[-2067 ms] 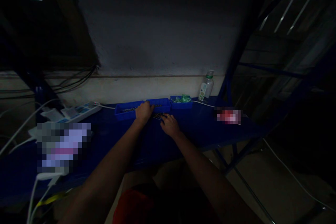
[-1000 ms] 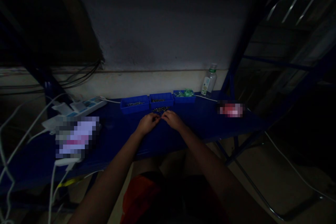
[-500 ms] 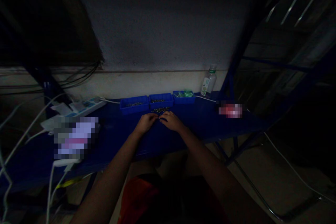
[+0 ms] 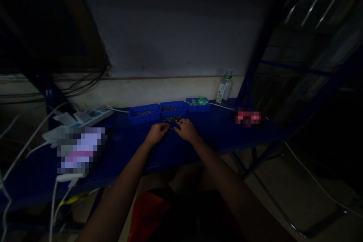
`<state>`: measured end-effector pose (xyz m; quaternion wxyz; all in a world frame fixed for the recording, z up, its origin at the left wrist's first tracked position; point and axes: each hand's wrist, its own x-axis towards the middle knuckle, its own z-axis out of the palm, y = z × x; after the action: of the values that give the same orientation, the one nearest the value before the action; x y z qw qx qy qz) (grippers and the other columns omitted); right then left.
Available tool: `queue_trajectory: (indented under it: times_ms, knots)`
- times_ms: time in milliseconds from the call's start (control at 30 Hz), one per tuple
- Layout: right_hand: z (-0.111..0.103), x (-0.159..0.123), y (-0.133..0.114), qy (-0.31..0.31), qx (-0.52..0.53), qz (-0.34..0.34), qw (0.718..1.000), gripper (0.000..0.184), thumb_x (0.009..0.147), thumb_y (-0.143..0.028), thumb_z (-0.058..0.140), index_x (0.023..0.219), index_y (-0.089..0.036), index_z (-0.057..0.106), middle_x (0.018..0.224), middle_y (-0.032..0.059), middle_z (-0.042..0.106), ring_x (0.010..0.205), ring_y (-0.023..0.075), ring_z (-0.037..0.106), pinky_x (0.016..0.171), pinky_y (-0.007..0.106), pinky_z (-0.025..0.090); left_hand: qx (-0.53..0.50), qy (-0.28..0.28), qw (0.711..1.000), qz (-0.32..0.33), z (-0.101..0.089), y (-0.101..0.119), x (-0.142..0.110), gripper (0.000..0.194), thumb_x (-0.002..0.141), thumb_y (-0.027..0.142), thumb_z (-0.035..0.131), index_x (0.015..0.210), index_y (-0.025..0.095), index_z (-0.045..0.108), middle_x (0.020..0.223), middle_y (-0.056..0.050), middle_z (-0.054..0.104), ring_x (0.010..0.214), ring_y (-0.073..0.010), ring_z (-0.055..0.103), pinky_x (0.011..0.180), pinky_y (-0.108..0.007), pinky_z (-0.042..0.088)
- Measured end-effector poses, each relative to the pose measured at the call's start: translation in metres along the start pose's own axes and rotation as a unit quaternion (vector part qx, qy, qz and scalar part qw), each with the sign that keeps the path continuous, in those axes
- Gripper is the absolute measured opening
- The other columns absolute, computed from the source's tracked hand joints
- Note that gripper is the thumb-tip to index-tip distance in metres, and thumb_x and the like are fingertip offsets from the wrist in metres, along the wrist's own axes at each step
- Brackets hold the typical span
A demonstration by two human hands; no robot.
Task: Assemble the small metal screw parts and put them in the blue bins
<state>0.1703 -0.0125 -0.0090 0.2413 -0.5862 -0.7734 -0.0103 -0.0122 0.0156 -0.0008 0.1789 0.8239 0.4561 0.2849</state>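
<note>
My left hand (image 4: 157,134) is closed in a pinch above the blue table. A thin, pale pin-like piece (image 4: 171,128) sticks out from its fingertips. To its right, my right hand (image 4: 186,130) has its thumb and forefinger apart, with the fingers bent toward a pile of small metal parts (image 4: 172,118). Whether those fingers touch the pile is too dark to tell. Behind the pile stand a blue bin with thin metal pieces (image 4: 144,113), a blue bin with small metal parts (image 4: 173,108) and a blue bin with green plastic wrapping (image 4: 197,104).
A clear bottle (image 4: 224,87) stands by the wall at the back right. Left on the blue table (image 4: 124,147) are a white power strip (image 4: 93,116) with cables and a blurred-out item (image 4: 82,149). Another blurred, reddish item (image 4: 248,117) lies at the right.
My right forefinger has moved slightly away from the thumb and from my left fingertips, toward the pile. My left hand keeps its pinch. The view has shifted a little.
</note>
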Motion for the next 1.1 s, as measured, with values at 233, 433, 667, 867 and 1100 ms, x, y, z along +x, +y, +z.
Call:
queue_trajectory:
  times_ms: [233,433,667,867,1100]
  knots:
    - [0.001,-0.001,0.002,0.017,0.009,0.026,0.999,0.037,0.086,-0.042,0.041,0.109,-0.02,0.058,0.108,0.0093,0.055,0.101,0.021,0.044,0.085,0.034,0.035,-0.022,-0.001,1.0,0.007,-0.001,0.003,0.0,0.03,0.077,0.039,0.049,0.089,0.018,0.067,0.09,-0.004,0.068,0.081,-0.0189,0.061,0.077,-0.027,0.044]
    - [0.004,0.003,0.004,0.017,0.056,-0.015,0.998,0.032,0.087,-0.039,0.041,0.101,-0.02,0.062,0.102,0.0063,0.059,0.096,0.0167,0.048,0.087,0.028,0.035,-0.023,-0.008,1.0,0.003,-0.001,0.005,0.0,0.03,0.078,0.04,0.048,0.088,0.018,0.066,0.088,-0.003,0.068,0.079,-0.0183,0.061,0.074,-0.025,0.045]
    - [0.006,0.002,0.006,0.012,0.05,-0.021,0.998,0.033,0.085,-0.042,0.044,0.102,-0.02,0.062,0.104,0.0071,0.058,0.096,0.0185,0.048,0.085,0.031,0.035,-0.028,-0.007,1.0,0.002,-0.001,0.006,0.0,0.031,0.078,0.041,0.048,0.088,0.018,0.066,0.089,-0.003,0.068,0.081,-0.0187,0.062,0.075,-0.026,0.044]
    - [0.005,0.003,0.005,0.002,0.08,-0.081,0.994,0.022,0.084,-0.034,0.048,0.092,-0.019,0.064,0.097,0.0047,0.061,0.093,0.0151,0.049,0.085,0.027,0.035,-0.048,0.01,0.999,0.016,-0.003,0.01,-0.002,0.031,0.079,0.04,0.048,0.09,0.017,0.066,0.092,-0.004,0.068,0.084,-0.0188,0.061,0.078,-0.026,0.044]
    - [0.003,0.005,0.004,0.0,0.138,-0.077,0.987,0.018,0.085,-0.025,0.047,0.087,-0.019,0.064,0.088,0.0025,0.064,0.083,0.0117,0.054,0.079,0.022,0.037,-0.079,0.011,0.997,0.005,0.0,0.01,-0.001,0.038,0.075,0.045,0.053,0.096,0.015,0.063,0.084,-0.005,0.068,0.073,-0.017,0.061,0.069,-0.025,0.045]
